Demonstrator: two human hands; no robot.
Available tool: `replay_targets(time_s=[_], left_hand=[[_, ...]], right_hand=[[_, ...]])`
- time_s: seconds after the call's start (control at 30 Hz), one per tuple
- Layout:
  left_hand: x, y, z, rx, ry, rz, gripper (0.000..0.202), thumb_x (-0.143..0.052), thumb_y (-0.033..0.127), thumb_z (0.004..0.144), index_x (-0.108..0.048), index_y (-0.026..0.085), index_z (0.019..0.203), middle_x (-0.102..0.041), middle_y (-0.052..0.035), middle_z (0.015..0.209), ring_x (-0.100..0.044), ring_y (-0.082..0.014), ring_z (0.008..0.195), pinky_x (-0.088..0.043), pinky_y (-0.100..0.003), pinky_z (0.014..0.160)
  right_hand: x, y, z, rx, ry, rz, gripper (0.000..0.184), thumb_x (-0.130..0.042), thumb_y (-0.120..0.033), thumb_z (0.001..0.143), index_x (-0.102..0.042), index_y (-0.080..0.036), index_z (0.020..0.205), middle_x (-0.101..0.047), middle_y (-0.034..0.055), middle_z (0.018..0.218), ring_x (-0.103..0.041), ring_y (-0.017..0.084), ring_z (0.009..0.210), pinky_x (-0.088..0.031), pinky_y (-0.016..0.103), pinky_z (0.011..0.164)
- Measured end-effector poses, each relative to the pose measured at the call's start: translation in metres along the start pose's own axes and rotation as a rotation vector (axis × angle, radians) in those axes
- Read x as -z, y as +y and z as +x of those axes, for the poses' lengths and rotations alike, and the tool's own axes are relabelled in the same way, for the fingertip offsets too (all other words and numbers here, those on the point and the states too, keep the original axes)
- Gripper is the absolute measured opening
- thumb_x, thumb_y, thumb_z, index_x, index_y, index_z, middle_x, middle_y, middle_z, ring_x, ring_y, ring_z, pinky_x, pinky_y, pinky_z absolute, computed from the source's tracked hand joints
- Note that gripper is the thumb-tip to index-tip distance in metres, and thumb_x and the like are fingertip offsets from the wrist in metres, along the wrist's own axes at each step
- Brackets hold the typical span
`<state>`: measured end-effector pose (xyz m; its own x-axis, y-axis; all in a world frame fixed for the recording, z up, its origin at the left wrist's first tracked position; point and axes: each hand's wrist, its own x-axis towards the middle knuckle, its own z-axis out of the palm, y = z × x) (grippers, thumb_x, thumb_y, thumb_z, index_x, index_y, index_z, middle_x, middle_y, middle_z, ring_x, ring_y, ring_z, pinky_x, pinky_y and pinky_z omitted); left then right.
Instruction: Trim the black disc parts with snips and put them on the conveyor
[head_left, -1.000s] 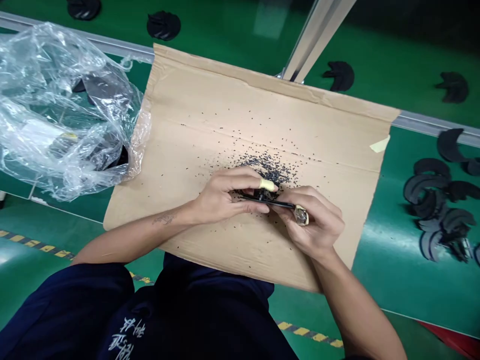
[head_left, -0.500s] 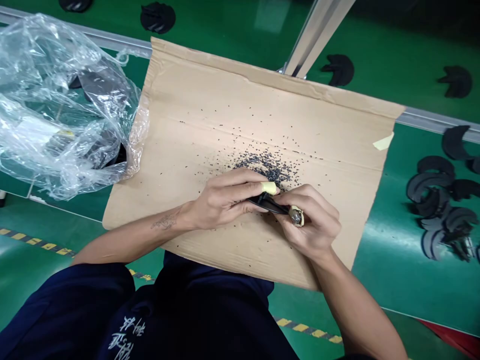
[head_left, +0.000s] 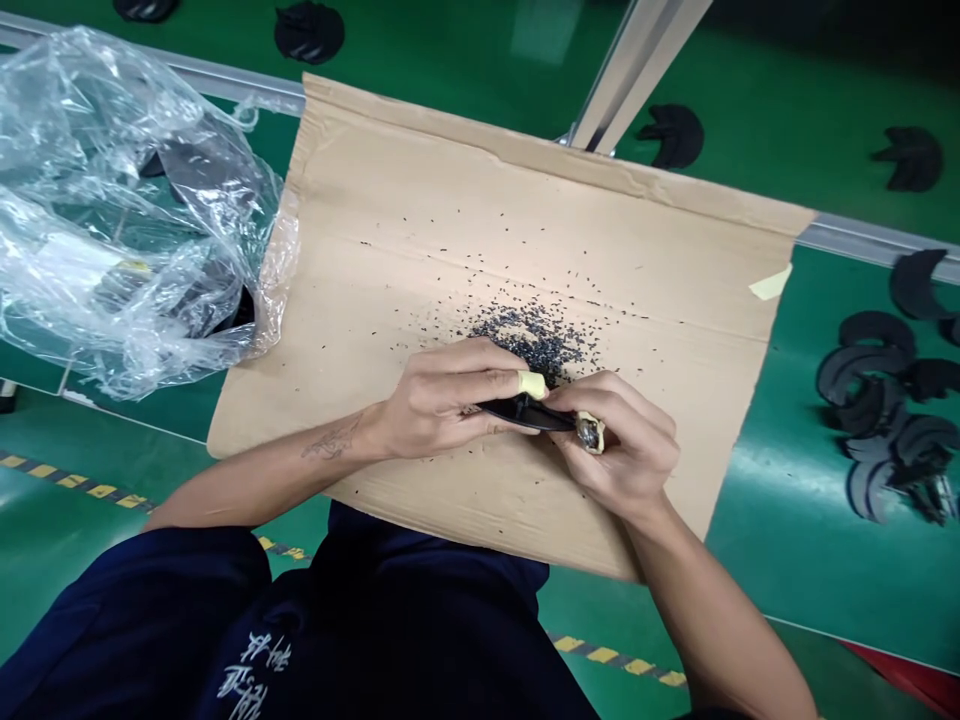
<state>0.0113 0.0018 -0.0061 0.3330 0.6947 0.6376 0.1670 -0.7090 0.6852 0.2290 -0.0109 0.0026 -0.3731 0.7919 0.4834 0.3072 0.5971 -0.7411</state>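
Note:
My left hand grips a thin black curved part over a sheet of brown cardboard, its forefinger capped with a yellow finger cot. My right hand is closed round a small tool whose tip rests against the part's edge. A pile of tiny black shavings lies on the cardboard just beyond both hands.
A crumpled clear plastic bag with dark parts inside sits at the left. Several black curved parts lie heaped on the green surface at the right; others lie on the far side behind a metal rail.
The black part has turned a little between my fingers and my right hand has shifted slightly left along it. The hands otherwise stay in place.

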Motion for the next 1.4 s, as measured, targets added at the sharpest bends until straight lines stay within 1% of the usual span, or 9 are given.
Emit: replay_targets(time_s=[0.17,0.33,0.43,0.53,0.67,0.77,1.07,1.23,1.4], left_hand=[[-0.001,0.001,0.001,-0.005,0.010,-0.025,0.021,-0.072,0.029,0.095,-0.072,0.018,0.114,-0.076,-0.0078,0.098,-0.073,-0.0142,0.089,-0.061,-0.027,0.077],[0.000,0.003,0.004,0.129,-0.072,-0.056,0.027,-0.070,0.034,0.097,-0.072,0.019,0.119,-0.079,-0.0090,0.106,-0.075,-0.0153,0.097,-0.062,-0.027,0.086],[0.005,0.005,0.005,0.205,-0.049,-0.033,0.027,-0.076,0.032,0.092,-0.074,0.018,0.115,-0.081,-0.0073,0.101,-0.077,-0.0142,0.089,-0.062,-0.024,0.080],[0.010,0.003,0.006,0.190,-0.025,0.002,0.026,-0.082,0.028,0.087,-0.076,0.017,0.111,-0.080,-0.0071,0.099,-0.075,-0.0137,0.088,-0.061,-0.023,0.077],[0.012,-0.001,0.006,0.153,-0.083,0.018,0.024,-0.081,0.025,0.088,-0.076,0.018,0.110,-0.077,-0.0064,0.097,-0.072,-0.0126,0.089,-0.059,-0.024,0.077],[0.010,-0.002,0.005,0.124,-0.102,0.000,0.022,-0.080,0.025,0.088,-0.075,0.019,0.109,-0.076,-0.0057,0.095,-0.070,-0.0124,0.085,-0.057,-0.024,0.075],[0.008,-0.003,0.004,0.099,-0.139,-0.024,0.018,-0.076,0.024,0.091,-0.075,0.017,0.108,-0.075,-0.0071,0.095,-0.069,-0.0131,0.086,-0.056,-0.026,0.076],[0.006,-0.004,0.003,0.083,-0.118,-0.051,0.015,-0.076,0.023,0.092,-0.075,0.020,0.106,-0.076,-0.0052,0.093,-0.068,-0.0126,0.083,-0.054,-0.026,0.075],[0.003,-0.003,0.003,0.064,-0.102,-0.042,0.011,-0.078,0.023,0.091,-0.076,0.020,0.101,-0.076,-0.0044,0.090,-0.067,-0.0121,0.079,-0.052,-0.026,0.072]], right_hand=[[-0.003,-0.001,0.000,-0.027,0.020,0.047,0.017,-0.074,-0.013,0.087,-0.073,-0.024,0.100,-0.074,0.0037,0.088,-0.069,0.017,0.074,-0.054,0.030,0.064],[-0.001,-0.003,0.005,-0.085,0.037,0.110,0.010,-0.077,-0.019,0.088,-0.071,-0.024,0.094,-0.073,0.0026,0.087,-0.068,0.016,0.077,-0.055,0.032,0.069],[0.008,-0.002,0.010,-0.157,-0.025,0.114,0.010,-0.076,-0.024,0.089,-0.069,-0.023,0.096,-0.074,0.0036,0.091,-0.068,0.017,0.080,-0.055,0.032,0.070],[0.015,0.000,0.011,-0.219,-0.010,-0.032,0.008,-0.068,-0.021,0.092,-0.068,-0.023,0.101,-0.073,0.0039,0.093,-0.067,0.017,0.079,-0.053,0.032,0.068],[0.013,0.006,0.007,-0.047,-0.063,-0.321,0.016,-0.065,-0.013,0.091,-0.065,-0.022,0.105,-0.073,0.0059,0.092,-0.067,0.020,0.080,-0.051,0.034,0.068],[0.009,0.010,0.004,0.062,-0.107,-0.444,0.015,-0.063,-0.014,0.092,-0.064,-0.020,0.106,-0.074,0.0065,0.089,-0.066,0.020,0.076,-0.049,0.034,0.066],[0.011,0.010,0.001,0.115,-0.135,-0.537,0.010,-0.063,-0.018,0.095,-0.065,-0.017,0.105,-0.074,0.0059,0.086,-0.063,0.018,0.073,-0.047,0.032,0.066],[0.012,0.006,0.002,0.112,-0.152,-0.680,0.009,-0.061,-0.017,0.096,-0.068,-0.018,0.103,-0.070,0.0026,0.076,-0.056,0.017,0.067,-0.041,0.032,0.062],[0.012,0.000,0.004,0.167,-0.115,-0.774,0.008,-0.064,-0.019,0.097,-0.070,-0.016,0.101,-0.064,0.0013,0.065,-0.054,0.016,0.063,-0.037,0.033,0.060]])
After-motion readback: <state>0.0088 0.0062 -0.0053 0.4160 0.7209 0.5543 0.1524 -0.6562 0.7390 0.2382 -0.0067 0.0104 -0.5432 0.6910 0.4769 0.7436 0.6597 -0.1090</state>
